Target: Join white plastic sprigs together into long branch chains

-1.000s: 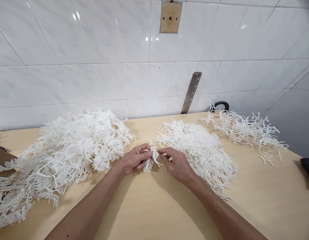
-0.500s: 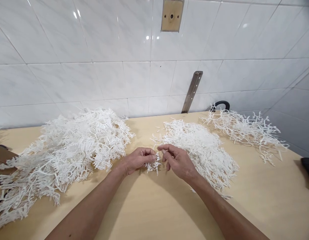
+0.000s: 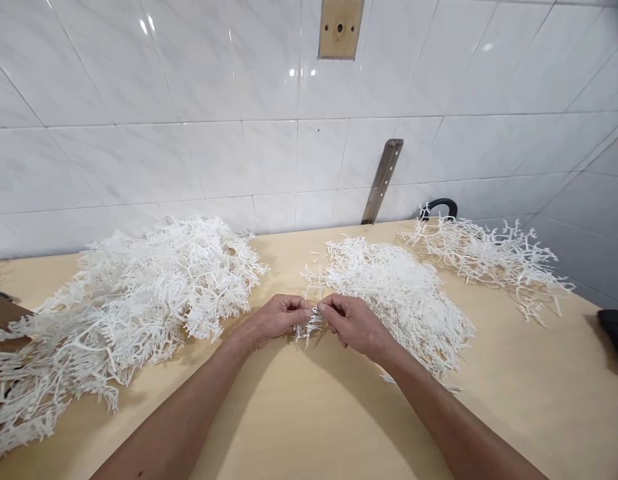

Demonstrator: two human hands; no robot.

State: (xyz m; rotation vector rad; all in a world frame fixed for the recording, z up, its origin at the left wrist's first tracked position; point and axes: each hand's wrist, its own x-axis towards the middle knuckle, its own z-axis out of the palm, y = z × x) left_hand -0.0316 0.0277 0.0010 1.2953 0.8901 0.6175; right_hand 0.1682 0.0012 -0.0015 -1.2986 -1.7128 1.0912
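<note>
In the head view, a small white branching plastic sprig hangs between my two hands, above the table. My left hand pinches it between thumb and forefinger. From the other side, my right hand has its thumb and fingertips closed on the sprig's near end. Its lower twigs dangle beneath the fingers. Just right of my right hand lies a flat heap of thin white twig pieces. A bigger, tangled heap of feathery white sprigs spreads out to the left of my left hand.
Bare, thicker white stems lie at the back right, in front of a black curved handle. A metal strip leans on the tiled wall. A black object sits at the right edge, brown cardboard at the left.
My right hand has moved slightly left and its parted thumb and forefinger have closed on the sprig. My left hand keeps its hold. The view has shifted a little.
</note>
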